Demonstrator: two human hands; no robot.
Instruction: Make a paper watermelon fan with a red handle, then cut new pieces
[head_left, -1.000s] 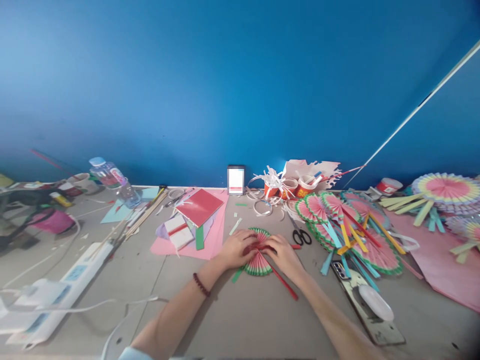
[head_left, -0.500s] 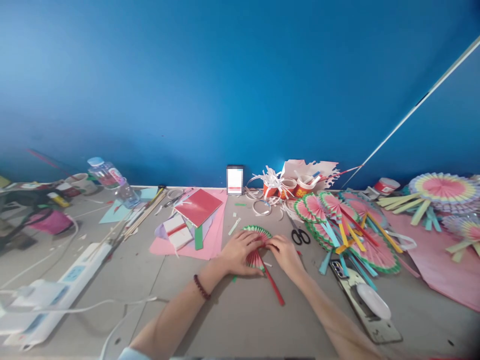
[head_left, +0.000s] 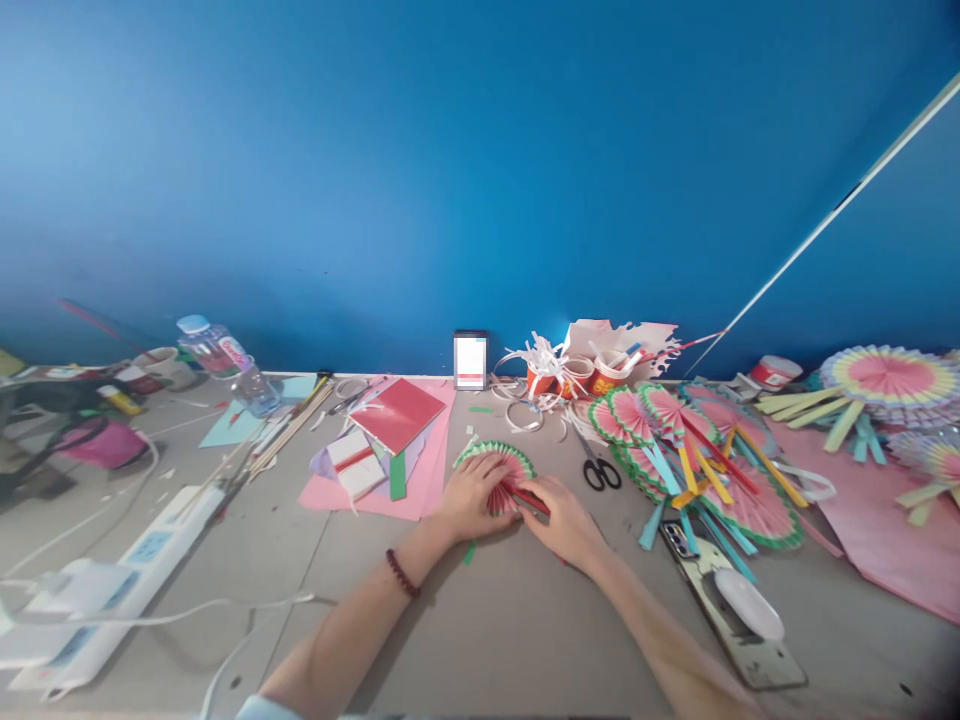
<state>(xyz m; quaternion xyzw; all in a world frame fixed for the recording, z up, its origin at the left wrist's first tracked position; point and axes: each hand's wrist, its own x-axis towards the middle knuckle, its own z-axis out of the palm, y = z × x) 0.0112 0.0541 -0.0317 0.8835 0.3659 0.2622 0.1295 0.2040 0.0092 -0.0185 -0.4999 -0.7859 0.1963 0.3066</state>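
A pleated paper fan (head_left: 501, 465), pink with a green rim, lies on the grey table (head_left: 480, 630) in front of me. My left hand (head_left: 471, 497) presses flat on its left half, fingers spread. My right hand (head_left: 561, 518) pinches a red paper strip (head_left: 527, 498) at the fan's centre; most of the strip is hidden under the hand. A green strip (head_left: 469, 552) pokes out below my left hand.
Black scissors (head_left: 600, 468) lie just right of the fan. Several finished fans (head_left: 697, 460) are piled to the right, with a phone (head_left: 731, 610) in front of them. A red booklet (head_left: 397, 412) on pink paper, a water bottle (head_left: 225, 362) and a power strip (head_left: 112, 590) sit left.
The fan has been turned so its pleats fan away from me. The red strip, earlier trailing toward me, is now mostly under my right hand. Both hands shifted slightly left.
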